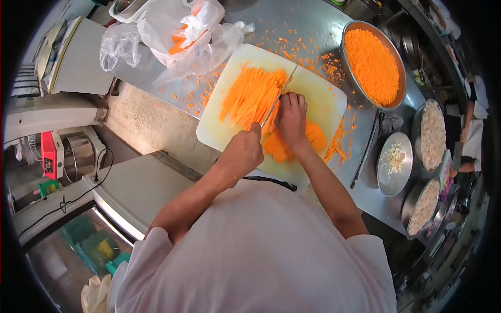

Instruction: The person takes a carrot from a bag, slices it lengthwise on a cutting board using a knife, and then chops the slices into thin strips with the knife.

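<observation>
Your left hand [242,151] wraps the knife [273,107] by its handle; blade projects beyond, long axis diagonal, tip far-right. Right hand [292,116] covers carrot slices [314,135], pinch unclear.

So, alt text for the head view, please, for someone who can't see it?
A person's left hand holds a knife by orange shreds on a white board; the right hand rests on slices beside the knife. A bowl of orange bits stands nearby.
</observation>
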